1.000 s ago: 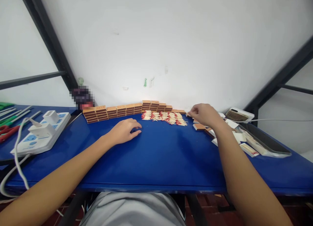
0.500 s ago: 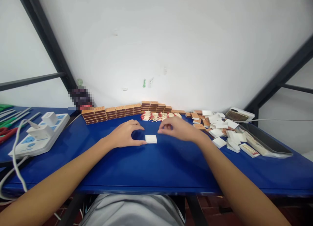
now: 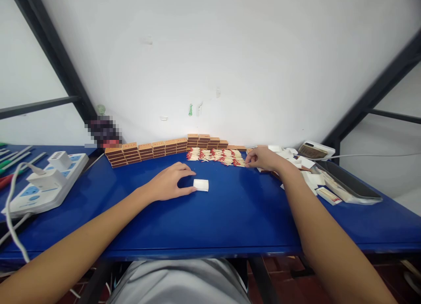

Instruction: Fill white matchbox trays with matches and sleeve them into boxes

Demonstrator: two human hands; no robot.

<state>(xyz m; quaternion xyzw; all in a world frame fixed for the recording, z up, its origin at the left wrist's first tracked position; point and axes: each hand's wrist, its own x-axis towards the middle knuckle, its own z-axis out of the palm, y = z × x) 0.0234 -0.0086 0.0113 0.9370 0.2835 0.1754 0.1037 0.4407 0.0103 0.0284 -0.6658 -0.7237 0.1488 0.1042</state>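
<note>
A small white matchbox tray point(image 3: 201, 185) lies on the blue table in front of me. My left hand point(image 3: 173, 181) rests at its left side, thumb and fingers apart, with the thumb tip at the tray's edge. My right hand point(image 3: 263, 159) is farther back on the right, fingers bent together at the right end of a pile of red-tipped matches point(image 3: 217, 155). Whatever its fingertips may hold is too small to make out.
Stacked brown matchboxes point(image 3: 158, 148) line the wall. White trays point(image 3: 314, 178) and sleeves lie heaped at the right beside a dark container point(image 3: 348, 181) and a phone point(image 3: 315, 150). A white power strip point(image 3: 46, 185) with cables sits at the left.
My right hand has moved right and back, from near the white tray to the right end of the match pile. My left hand stays beside the tray. The view has shifted slightly.
</note>
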